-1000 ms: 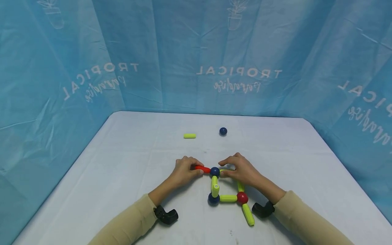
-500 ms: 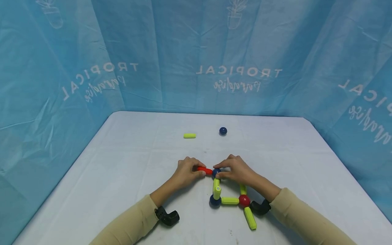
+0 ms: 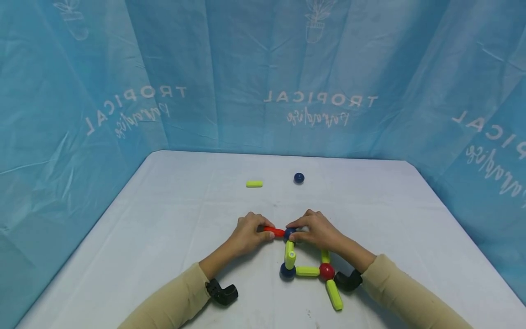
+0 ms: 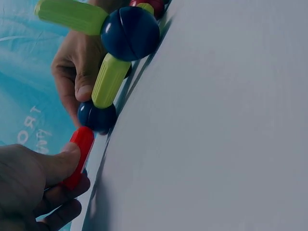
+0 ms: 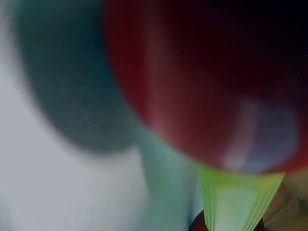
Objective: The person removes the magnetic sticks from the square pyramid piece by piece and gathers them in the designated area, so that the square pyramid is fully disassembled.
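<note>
In the head view my left hand (image 3: 245,234) pinches a red rod (image 3: 276,231), whose right end meets a dark blue ball (image 3: 289,233). My right hand (image 3: 318,230) grips that ball between thumb and fingers. From the ball a yellow-green rod leads to a nearer blue ball (image 3: 287,270), which also bears a raised rod (image 3: 290,259). Another green rod (image 3: 307,271) joins it to a red ball (image 3: 326,271), from which a loose-ended rod (image 3: 334,295) points forward. The left wrist view shows the red rod (image 4: 83,149) between thumb and fingers. A red ball (image 5: 202,96) fills much of the right wrist view.
A yellow-green rod (image 3: 254,183) and a dark blue ball (image 3: 299,178) lie farther back on the white table (image 3: 185,196). Blue printed curtains (image 3: 230,59) stand behind and at both sides. Black wrist devices (image 3: 223,292) sit below the wrists.
My right hand has moved left from the green rod onto the blue ball and closed its fingers on it. The left hand, still holding the red rod, and the joined pieces have shifted slightly.
</note>
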